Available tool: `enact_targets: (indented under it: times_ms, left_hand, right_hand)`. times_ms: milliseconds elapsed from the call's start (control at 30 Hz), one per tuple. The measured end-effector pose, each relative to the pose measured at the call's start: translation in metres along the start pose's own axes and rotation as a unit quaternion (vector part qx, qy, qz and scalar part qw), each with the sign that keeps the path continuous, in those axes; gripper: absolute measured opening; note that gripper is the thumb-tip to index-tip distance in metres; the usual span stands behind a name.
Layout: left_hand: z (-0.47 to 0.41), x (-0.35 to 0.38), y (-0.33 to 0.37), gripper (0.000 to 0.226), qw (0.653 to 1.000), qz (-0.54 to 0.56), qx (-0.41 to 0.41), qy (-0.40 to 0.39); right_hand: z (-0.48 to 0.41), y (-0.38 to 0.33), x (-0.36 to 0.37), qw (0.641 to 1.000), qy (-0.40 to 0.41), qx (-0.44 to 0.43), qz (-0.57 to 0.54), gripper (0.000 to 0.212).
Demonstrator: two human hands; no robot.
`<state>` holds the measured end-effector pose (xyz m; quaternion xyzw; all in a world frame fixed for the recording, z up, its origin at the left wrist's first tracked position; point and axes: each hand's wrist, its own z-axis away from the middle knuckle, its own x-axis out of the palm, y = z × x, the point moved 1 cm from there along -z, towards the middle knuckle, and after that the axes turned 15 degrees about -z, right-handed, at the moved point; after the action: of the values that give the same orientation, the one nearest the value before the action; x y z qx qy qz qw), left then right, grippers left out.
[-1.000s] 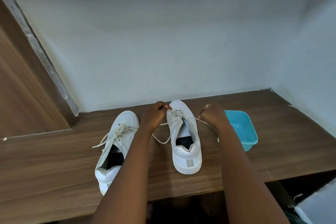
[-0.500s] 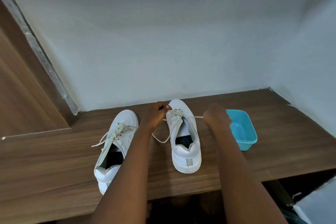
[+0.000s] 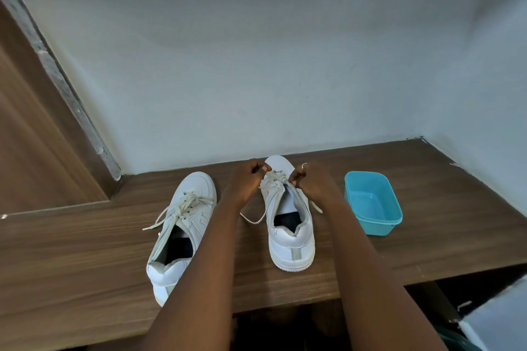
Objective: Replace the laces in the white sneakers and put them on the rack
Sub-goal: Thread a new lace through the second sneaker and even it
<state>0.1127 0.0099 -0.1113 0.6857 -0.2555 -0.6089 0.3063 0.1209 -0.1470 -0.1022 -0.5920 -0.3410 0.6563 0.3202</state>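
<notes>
I see both of my hands up at the toe end of the right-hand white sneaker, which stands upright on the wooden surface with its heel toward me. My left hand has its fingers curled and pinches the lace at the lowest eyelets. My right hand pinches the same lace from the other side, close to the left. One loose lace end loops down onto the surface between my forearms. The other white sneaker lies to the left, laced, its ends trailing loose. A turquoise plastic tub sits just right of my right forearm.
</notes>
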Motion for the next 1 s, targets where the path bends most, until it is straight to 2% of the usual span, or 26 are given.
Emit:
enact_targets:
  times_ms: [67, 233, 400, 467, 533, 667, 733, 900, 1000]
  left_hand:
    - [0.000, 0.001, 0.000, 0.020, 1.000, 0.001, -0.001, -0.004]
    - [-0.002, 0.006, -0.004, 0.021, 0.999, 0.015, 0.004, -0.028]
    - [-0.003, 0.012, -0.003, 0.025, 0.999, 0.024, 0.008, -0.037]
    - [-0.003, 0.013, -0.003, 0.027, 0.999, 0.027, 0.003, -0.036]
    - [-0.004, 0.014, -0.003, 0.027, 0.999, 0.031, -0.007, -0.038]
    - [-0.007, 0.012, -0.008, 0.025, 0.999, 0.017, -0.018, -0.043]
    - [-0.009, 0.010, -0.013, 0.023, 0.999, 0.001, -0.026, -0.045]
    - [-0.009, 0.006, -0.025, 0.034, 0.997, -0.024, -0.039, -0.069]
    - [-0.005, 0.005, -0.023, 0.025, 0.995, -0.028, -0.015, -0.091]
  right_hand:
    - [0.001, 0.001, -0.004, 1.000, 0.024, 0.010, 0.000, 0.031]
    - [-0.001, 0.010, -0.009, 0.996, 0.056, 0.067, 0.034, 0.020]
    - [0.000, 0.022, -0.017, 0.973, 0.130, 0.145, 0.121, 0.032]
    - [0.003, 0.023, -0.018, 0.968, 0.137, 0.156, 0.139, 0.031]
    - [0.003, 0.018, -0.018, 0.977, 0.108, 0.139, 0.122, 0.028]
    - [-0.002, 0.010, -0.014, 0.999, -0.001, 0.035, 0.007, 0.018]
    - [0.001, 0.005, -0.012, 0.999, -0.017, 0.004, -0.040, 0.014]
    - [0.000, 0.006, -0.008, 0.996, -0.005, 0.021, -0.086, 0.017]
    - [-0.007, 0.015, -0.008, 0.995, 0.023, 0.056, -0.082, 0.014]
